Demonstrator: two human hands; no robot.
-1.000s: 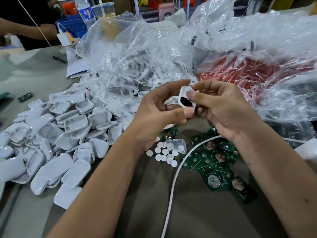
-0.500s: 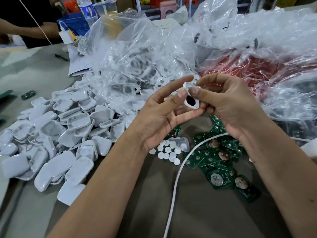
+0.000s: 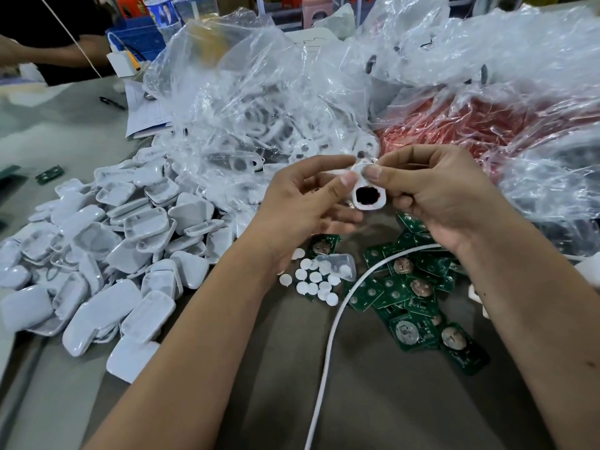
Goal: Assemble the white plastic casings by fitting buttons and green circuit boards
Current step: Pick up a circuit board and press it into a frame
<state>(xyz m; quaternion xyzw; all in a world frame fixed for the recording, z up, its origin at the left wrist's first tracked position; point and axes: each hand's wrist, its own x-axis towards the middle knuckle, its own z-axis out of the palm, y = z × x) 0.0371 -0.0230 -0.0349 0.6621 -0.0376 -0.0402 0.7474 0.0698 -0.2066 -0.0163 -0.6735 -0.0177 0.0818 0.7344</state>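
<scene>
Both hands hold one white plastic casing with a round dark opening, raised above the table. My left hand pinches its upper left edge with thumb and forefinger. My right hand pinches its top edge from the right. Below them lie several small white round buttons beside a clear casing piece. A heap of green circuit boards with round metal discs lies to the right of the buttons.
A large pile of white casing halves covers the table's left. Clear plastic bags of white parts and a bag of red parts fill the back. A white cable crosses the front. Another person's arm is at far left.
The casing has turned so its dark opening faces me more fully, and both hands have shifted their pinch toward its top edge.
</scene>
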